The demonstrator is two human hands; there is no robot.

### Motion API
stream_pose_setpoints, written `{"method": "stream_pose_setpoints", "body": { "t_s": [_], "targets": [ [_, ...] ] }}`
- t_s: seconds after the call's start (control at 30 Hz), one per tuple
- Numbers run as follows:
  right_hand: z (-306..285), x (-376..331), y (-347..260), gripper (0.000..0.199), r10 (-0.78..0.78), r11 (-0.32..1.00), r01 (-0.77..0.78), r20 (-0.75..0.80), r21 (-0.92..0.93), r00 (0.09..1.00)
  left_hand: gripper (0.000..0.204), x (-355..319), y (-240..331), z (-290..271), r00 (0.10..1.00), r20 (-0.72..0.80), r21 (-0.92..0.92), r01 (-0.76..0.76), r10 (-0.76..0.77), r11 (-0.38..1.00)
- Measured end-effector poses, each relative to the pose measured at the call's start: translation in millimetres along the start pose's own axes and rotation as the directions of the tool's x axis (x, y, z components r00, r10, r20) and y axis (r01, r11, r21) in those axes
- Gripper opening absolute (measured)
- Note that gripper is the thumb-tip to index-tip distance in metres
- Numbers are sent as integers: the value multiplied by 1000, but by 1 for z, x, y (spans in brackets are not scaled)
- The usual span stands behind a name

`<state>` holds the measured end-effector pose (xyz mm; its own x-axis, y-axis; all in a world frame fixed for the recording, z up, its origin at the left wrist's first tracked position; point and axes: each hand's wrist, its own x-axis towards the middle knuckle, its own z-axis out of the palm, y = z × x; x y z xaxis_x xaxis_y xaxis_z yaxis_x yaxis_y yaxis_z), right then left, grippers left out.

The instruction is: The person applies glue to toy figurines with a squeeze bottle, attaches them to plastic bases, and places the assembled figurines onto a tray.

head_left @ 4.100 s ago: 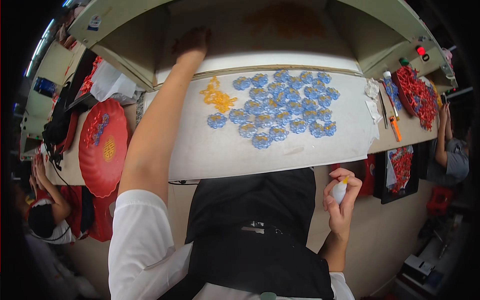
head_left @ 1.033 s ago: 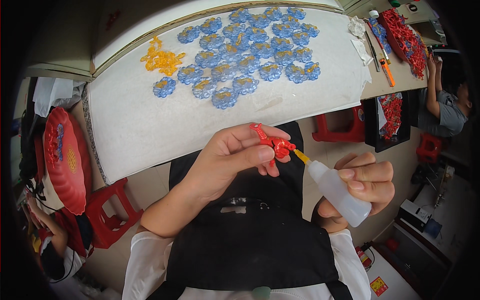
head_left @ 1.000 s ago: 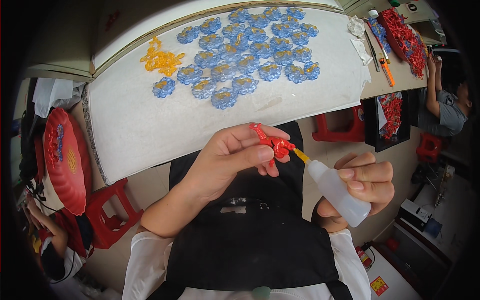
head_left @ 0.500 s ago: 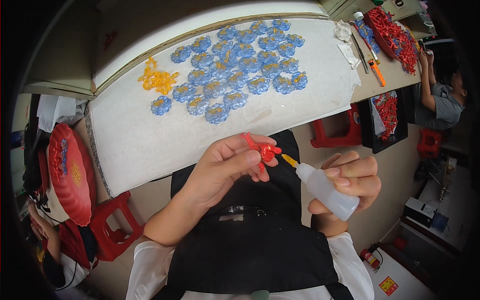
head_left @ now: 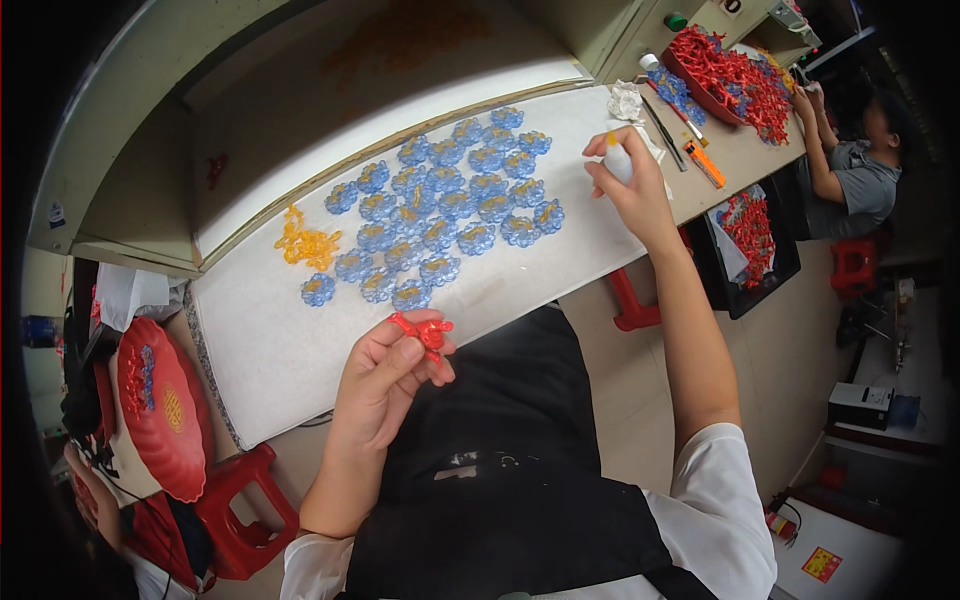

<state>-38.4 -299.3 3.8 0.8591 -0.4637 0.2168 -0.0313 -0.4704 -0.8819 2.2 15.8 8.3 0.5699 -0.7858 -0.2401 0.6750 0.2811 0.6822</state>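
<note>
My left hand point(head_left: 378, 385) pinches a small red plastic figure point(head_left: 430, 333) between thumb and fingers, just off the table's front edge. Farther to the right, my right hand point(head_left: 640, 195) grips a translucent white squeeze bottle point(head_left: 618, 163) with a yellow nozzle, which points upward over the right end of the white paper. Between the hands and beyond them lie many translucent blue flower-shaped pieces point(head_left: 438, 235) with yellow parts in their middles. A small heap of translucent yellow-orange pieces point(head_left: 305, 246) sits left of them.
White paper point(head_left: 250, 370) covers the table. At its right lie crumpled tissue point(head_left: 626, 101), an orange cutter point(head_left: 704, 164) and a heaped red tray point(head_left: 685, 82). A black crate point(head_left: 786, 262) stands below. Left are a red scalloped tray point(head_left: 195, 440) and red stool point(head_left: 240, 515). Two people work nearby.
My right hand has carried the bottle away from the red figure, up and right over the table, and turned its nozzle upward. My left hand still holds the figure. The whole view has shifted.
</note>
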Motion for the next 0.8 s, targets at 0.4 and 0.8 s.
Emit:
{"method": "stream_pose_setpoints", "body": {
  "t_s": [0.4,0.8],
  "targets": [
    [7,10,13,26,-239,799,256,103,-545,966,35,1,2,2,996,-82,100,35,-26,994],
    [0,-91,-6,37,-295,776,348,186,-526,937,30,21,-2,-2,988,82,-23,134,-132,991]
  ]
}}
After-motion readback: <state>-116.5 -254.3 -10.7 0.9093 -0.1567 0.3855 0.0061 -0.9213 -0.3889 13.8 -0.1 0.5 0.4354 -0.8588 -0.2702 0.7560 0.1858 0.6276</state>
